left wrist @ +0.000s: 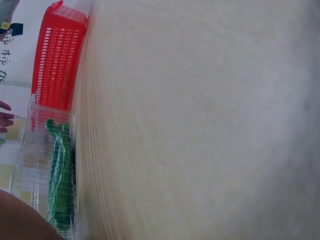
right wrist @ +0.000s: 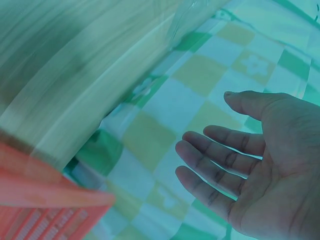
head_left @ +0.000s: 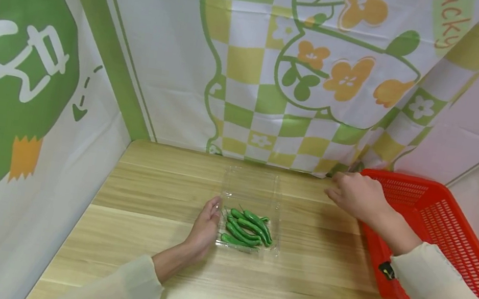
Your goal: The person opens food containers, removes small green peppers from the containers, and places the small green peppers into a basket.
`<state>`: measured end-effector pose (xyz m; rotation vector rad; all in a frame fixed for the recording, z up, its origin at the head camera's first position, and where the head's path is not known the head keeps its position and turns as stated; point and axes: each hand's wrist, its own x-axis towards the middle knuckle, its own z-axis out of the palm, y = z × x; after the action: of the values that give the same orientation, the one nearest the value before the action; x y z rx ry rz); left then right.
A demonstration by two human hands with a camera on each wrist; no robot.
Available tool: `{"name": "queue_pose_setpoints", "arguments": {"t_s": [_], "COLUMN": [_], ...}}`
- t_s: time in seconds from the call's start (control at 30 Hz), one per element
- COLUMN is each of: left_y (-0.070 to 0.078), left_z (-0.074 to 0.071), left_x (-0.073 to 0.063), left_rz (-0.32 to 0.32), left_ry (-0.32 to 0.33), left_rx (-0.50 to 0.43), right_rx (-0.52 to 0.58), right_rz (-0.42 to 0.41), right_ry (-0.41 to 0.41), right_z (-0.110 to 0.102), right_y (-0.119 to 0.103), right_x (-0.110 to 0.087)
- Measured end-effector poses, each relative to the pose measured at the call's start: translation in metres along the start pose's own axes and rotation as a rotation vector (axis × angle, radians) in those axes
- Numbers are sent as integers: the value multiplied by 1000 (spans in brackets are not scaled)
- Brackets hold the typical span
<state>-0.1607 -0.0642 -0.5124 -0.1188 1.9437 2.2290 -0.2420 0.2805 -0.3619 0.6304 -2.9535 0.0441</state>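
A clear plastic clamshell box [head_left: 250, 185] lies on the wooden table with its lid folded back away from me. Several green chili peppers [head_left: 248, 227] lie in its near half. Against the box's left side rests my left hand [head_left: 202, 229], its fingers along the wall. In the left wrist view only a dark edge of this hand [left wrist: 22, 220] shows beside the box. My right hand [head_left: 360, 192] is in the air near the red basket's far left corner. The right wrist view shows that hand [right wrist: 280, 160] with fingers spread and loosely bent, holding nothing.
A red plastic basket [head_left: 462, 245] with slotted walls stands at the right of the table [head_left: 139, 227]. A printed cloth [head_left: 251, 68] with checks and flowers hangs along the back edge. White and green cloth [head_left: 95, 148] covers the left side.
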Motion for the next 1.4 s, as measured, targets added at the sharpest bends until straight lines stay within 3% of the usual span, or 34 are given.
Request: {"name": "queue_pose_setpoints", "arguments": {"t_s": [0.57, 1.17, 1.4], "left_y": [0, 0, 0], "left_z": [0, 1, 1], "left_x": [0, 0, 1], "left_rz": [-2, -8, -5], "left_ry": [4, 16, 6], "left_rx": [-17, -5, 0], "right_rx": [-40, -88, -67], "right_rz": [-167, -254, -274], "right_ry": [4, -96, -170], "right_z": [13, 22, 31], "right_y": [-46, -90, -104], "right_x": [2, 10, 10]}}
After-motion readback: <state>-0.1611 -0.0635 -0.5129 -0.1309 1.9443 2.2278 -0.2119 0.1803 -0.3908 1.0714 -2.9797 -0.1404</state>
